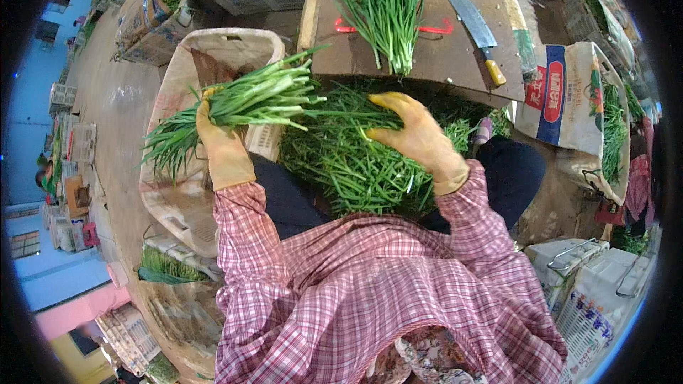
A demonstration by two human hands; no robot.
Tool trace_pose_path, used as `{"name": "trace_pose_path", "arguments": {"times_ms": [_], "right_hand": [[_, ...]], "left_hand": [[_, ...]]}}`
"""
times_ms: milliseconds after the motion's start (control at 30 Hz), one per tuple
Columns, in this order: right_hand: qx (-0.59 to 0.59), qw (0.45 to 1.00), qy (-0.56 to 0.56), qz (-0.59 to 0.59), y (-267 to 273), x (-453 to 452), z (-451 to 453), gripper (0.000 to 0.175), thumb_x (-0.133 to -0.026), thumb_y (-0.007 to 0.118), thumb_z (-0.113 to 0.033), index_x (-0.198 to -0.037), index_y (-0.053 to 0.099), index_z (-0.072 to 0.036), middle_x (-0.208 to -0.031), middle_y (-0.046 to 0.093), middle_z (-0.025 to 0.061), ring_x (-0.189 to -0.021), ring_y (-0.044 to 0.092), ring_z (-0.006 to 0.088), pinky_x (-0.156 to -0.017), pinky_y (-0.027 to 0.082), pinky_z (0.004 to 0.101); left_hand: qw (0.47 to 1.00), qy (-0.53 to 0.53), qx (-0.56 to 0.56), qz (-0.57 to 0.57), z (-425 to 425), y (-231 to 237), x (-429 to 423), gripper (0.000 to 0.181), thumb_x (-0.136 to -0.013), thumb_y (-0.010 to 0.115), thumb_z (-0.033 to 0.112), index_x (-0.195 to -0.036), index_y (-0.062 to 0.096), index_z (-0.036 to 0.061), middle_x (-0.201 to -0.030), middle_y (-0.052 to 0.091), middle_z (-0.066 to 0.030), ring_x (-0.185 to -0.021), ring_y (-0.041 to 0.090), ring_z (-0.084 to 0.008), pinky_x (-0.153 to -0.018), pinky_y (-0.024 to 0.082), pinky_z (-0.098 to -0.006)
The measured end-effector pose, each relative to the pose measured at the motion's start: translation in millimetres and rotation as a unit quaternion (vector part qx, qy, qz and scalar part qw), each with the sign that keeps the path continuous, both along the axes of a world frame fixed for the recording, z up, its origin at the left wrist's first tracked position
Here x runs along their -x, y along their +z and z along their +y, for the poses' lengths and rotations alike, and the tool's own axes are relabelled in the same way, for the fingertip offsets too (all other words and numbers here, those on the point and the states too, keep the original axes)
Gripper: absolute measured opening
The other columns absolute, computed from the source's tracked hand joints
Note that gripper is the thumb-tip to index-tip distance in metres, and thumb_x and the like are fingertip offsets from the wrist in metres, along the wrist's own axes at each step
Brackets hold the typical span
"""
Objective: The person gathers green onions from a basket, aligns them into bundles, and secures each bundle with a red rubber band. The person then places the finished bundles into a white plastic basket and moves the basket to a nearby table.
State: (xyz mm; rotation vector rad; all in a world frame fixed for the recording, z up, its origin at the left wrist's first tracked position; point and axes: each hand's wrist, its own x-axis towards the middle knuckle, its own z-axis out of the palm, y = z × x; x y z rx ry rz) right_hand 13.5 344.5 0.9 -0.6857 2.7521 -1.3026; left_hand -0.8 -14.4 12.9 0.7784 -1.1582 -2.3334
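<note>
In a yellow rubber glove, my left hand (220, 141) is closed around a bunch of green leafy stalks (261, 97), their pale ends pointing right. My right hand (416, 136), gloved too, has thumb and fingers apart over a heap of loose green leaves (373, 170) between my knees; a few long leaves run up to its fingertips. Beyond the heap, on a brown board (443, 58), another bunch of green stalks (392, 10) lies across a red strip (437, 29). Right of that bunch is a cleaver (475, 24) with a yellow handle.
A large pale plastic basket (229, 34) stands at my left, partly under the held bunch. To the right is a crate lined with a printed woven sack (568, 96), holding greens. White crates (603, 288) stand at the lower right. More crates line the floor at the far left.
</note>
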Motion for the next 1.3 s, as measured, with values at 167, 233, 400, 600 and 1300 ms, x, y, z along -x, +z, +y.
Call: {"name": "trace_pose_path", "arguments": {"times_ms": [167, 233, 400, 600, 1300], "right_hand": [[0.159, 0.969, -0.036, -0.187, 28, 27, -67, 0.056, -0.083, 0.076, -0.031, -0.123, 0.064, 0.006, -0.116, 0.069, 0.021, -0.107, 0.067, 0.0308, -0.095, 0.05, 0.0358], [0.254, 0.942, -0.043, -0.213, 18, 28, -69, 0.051, -0.083, 0.076, -0.029, -0.119, 0.066, 0.006, -0.108, 0.072, 0.0192, -0.098, 0.069, 0.0277, -0.09, 0.052, 0.0347], [0.255, 0.934, -0.025, -0.25, 26, 13, -45, 0.024, -0.089, 0.068, -0.015, -0.102, 0.074, 0.004, -0.1, 0.075, 0.0082, -0.091, 0.068, 0.0142, -0.084, 0.052, 0.0285], [0.156, 0.953, 0.023, -0.261, 25, 21, 13, 0.046, -0.092, 0.07, -0.033, -0.119, 0.068, 0.004, -0.113, 0.072, 0.0158, -0.104, 0.067, 0.0204, -0.093, 0.051, 0.0315], [-0.238, 0.956, 0.049, -0.163, 14, -1, 22, 0.06, -0.085, 0.071, -0.051, -0.118, 0.07, -0.001, -0.105, 0.073, 0.0209, -0.101, 0.069, 0.034, -0.093, 0.053, 0.0411]], "left_hand": [[0.999, -0.031, -0.022, 0.014, 44, -3, 3, 0.029, -0.101, 0.048, 0.029, -0.117, 0.067, 0.0131, -0.117, 0.069, -0.0043, -0.11, 0.064, -0.021, -0.099, 0.051, -0.0411], [0.997, -0.051, -0.045, 0.036, 40, -9, 4, 0.032, -0.1, 0.05, 0.029, -0.122, 0.065, 0.0098, -0.123, 0.067, -0.0102, -0.11, 0.064, -0.0287, -0.097, 0.052, -0.0468], [0.999, -0.037, -0.039, 0.0, 28, -17, -3, 0.031, -0.099, 0.052, 0.032, -0.118, 0.066, 0.0114, -0.12, 0.068, -0.008, -0.111, 0.064, -0.0273, -0.096, 0.052, -0.0474], [0.998, 0.005, -0.068, 0.014, -19, -31, 0, 0.034, -0.099, 0.049, 0.034, -0.118, 0.066, 0.0109, -0.122, 0.067, -0.0117, -0.112, 0.063, -0.0314, -0.097, 0.052, -0.0517], [0.986, -0.044, -0.13, 0.096, -38, -14, 7, 0.04, -0.094, 0.053, 0.037, -0.117, 0.066, 0.0067, -0.122, 0.067, -0.0163, -0.108, 0.065, -0.0366, -0.093, 0.054, -0.0555]]}}
